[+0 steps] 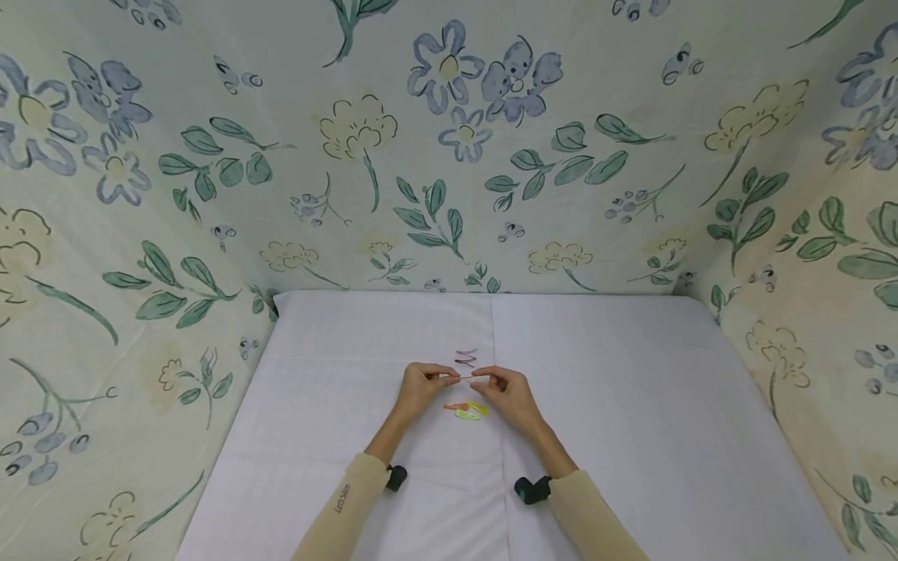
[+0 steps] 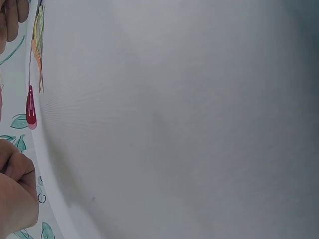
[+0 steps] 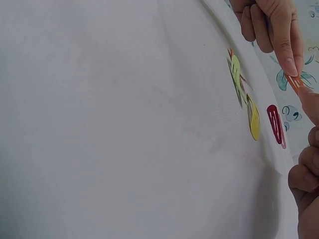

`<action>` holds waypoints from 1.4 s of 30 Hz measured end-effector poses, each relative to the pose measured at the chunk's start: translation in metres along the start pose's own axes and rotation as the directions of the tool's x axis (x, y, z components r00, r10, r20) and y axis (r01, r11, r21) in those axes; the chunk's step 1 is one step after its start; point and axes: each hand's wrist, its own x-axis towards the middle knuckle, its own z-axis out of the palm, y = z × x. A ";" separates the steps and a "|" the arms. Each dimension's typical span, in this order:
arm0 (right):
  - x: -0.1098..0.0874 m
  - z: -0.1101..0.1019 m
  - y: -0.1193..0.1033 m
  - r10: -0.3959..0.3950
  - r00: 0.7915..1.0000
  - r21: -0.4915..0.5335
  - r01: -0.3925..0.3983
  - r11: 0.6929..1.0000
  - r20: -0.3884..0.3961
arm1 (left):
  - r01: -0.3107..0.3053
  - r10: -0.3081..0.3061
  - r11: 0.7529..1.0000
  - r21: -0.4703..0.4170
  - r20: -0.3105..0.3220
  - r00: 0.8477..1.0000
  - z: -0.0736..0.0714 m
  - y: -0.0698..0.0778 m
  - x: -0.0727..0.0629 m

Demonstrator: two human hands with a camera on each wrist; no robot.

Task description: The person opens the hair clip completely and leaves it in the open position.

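Between both hands, above the white cloth, is a slim orange-red snap hair clip. My left hand pinches one end of it between thumb and fingertips. The other end is pinched by my right hand, whose remaining fingers curl in toward the palm. Just beyond the hands lie dark red and pink hair clips. Closer to me, below the hands, is a loose group with an orange clip, a yellow clip and a light green clip. In the left wrist view a red clip shows near the left edge.
A white cloth covers the table, with a crease running front to back near the middle. Floral fabric rises at the back and both sides. Black wrist cameras sit at the sleeve cuffs.
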 end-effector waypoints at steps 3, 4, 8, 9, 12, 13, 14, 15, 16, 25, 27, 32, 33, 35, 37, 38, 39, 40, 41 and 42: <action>0.000 0.001 0.000 -0.003 1.000 0.012 0.003 1.000 -0.006 | 0.003 -0.003 1.000 0.003 -0.003 1.000 0.000 0.000 0.000; 0.000 0.001 0.000 -0.004 1.000 0.015 0.004 1.000 -0.009 | 0.005 -0.005 1.000 0.010 -0.004 1.000 0.001 0.001 0.000; 0.000 0.002 0.000 -0.014 1.000 0.008 0.014 1.000 -0.026 | 0.021 -0.021 0.999 0.043 -0.005 1.000 0.001 0.001 0.000; 0.000 0.002 0.000 -0.016 0.999 0.003 0.016 1.000 -0.033 | 0.024 -0.024 0.998 0.051 -0.007 1.000 0.001 0.001 0.001; 0.000 0.003 0.000 -0.024 0.998 -0.013 0.024 1.000 -0.051 | 0.025 -0.025 0.997 0.069 -0.012 1.000 0.002 -0.001 0.001; 0.001 0.003 0.000 -0.024 0.998 -0.017 0.023 1.000 -0.055 | 0.024 -0.023 0.997 0.074 -0.015 1.000 0.002 -0.001 0.001; 0.001 0.003 0.001 -0.024 0.998 -0.019 0.022 1.000 -0.059 | 0.023 -0.022 0.997 0.079 -0.018 1.000 0.002 -0.001 0.001; 0.001 0.004 0.001 -0.023 0.998 -0.020 0.022 1.000 -0.061 | 0.025 -0.023 0.996 0.083 -0.023 0.999 0.002 -0.001 0.002; 0.001 0.004 0.001 -0.022 0.998 -0.022 0.021 1.000 -0.065 | 0.027 -0.025 0.996 0.085 -0.025 0.999 0.002 0.000 0.002; 0.005 0.006 -0.001 -0.019 0.995 -0.081 0.011 0.997 -0.097 | -0.006 0.014 0.976 0.217 -0.036 0.999 0.001 0.004 0.007; 0.007 0.007 -0.002 -0.012 0.994 -0.108 0.000 0.994 -0.109 | -0.018 0.030 0.965 0.262 -0.039 0.999 0.002 0.005 0.009; 0.012 0.010 -0.003 0.011 0.990 -0.181 -0.036 0.983 -0.140 | -0.002 0.019 0.940 0.342 -0.048 0.999 0.005 0.006 0.015; 0.013 0.011 -0.003 0.016 0.989 -0.192 -0.044 0.980 -0.146 | 0.009 0.010 0.937 0.350 -0.053 0.999 0.005 0.006 0.016; 0.014 0.013 -0.003 0.024 0.988 -0.217 -0.058 0.974 -0.154 | 0.030 -0.008 0.932 0.361 -0.063 0.998 0.007 0.007 0.017; 0.014 0.014 -0.003 0.035 0.987 -0.231 -0.071 0.970 -0.159 | 0.045 -0.019 0.930 0.365 -0.073 0.997 0.008 0.008 0.018; 0.014 0.014 -0.003 0.041 0.986 -0.236 -0.079 0.968 -0.162 | 0.048 -0.021 0.928 0.369 -0.077 0.997 0.009 0.008 0.018; 0.014 0.015 -0.003 0.045 0.985 -0.241 -0.084 0.967 -0.166 | 0.049 -0.020 0.926 0.373 -0.081 0.997 0.010 0.008 0.018; 0.014 0.016 -0.003 0.046 0.984 -0.247 -0.088 0.965 -0.170 | 0.047 -0.017 0.924 0.379 -0.082 0.996 0.010 0.007 0.018; 0.014 0.016 -0.003 0.048 0.984 -0.253 -0.091 0.963 -0.173 | 0.049 -0.019 0.922 0.383 -0.083 0.996 0.011 0.007 0.018; 0.014 0.016 -0.003 0.046 0.983 -0.260 -0.091 0.961 -0.176 | 0.049 -0.017 0.919 0.392 -0.085 0.996 0.011 0.007 0.019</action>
